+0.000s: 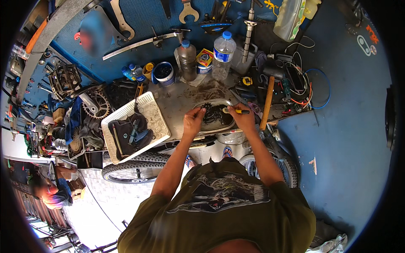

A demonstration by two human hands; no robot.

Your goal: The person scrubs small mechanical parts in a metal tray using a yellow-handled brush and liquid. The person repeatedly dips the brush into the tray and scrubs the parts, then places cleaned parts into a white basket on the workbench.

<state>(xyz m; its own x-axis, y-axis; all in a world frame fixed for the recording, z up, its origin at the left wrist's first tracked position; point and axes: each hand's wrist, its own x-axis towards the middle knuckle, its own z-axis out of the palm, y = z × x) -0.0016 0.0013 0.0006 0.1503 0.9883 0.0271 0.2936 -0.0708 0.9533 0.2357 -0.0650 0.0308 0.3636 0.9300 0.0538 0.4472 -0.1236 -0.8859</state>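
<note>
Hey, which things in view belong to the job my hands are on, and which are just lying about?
Likely in the job:
- metal tray of dark, wet-looking contents
- yellow-and-black handled tool in your right hand

Apparently lying about:
- white basket
- tall clear bottle
- dark-filled bottle
- wooden handle
- crank arm

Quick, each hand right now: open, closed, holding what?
Left hand: closed at the metal tray; whether it holds anything can't be told.
Right hand: closed, holding a yellow-and-black-handled tool.
</note>
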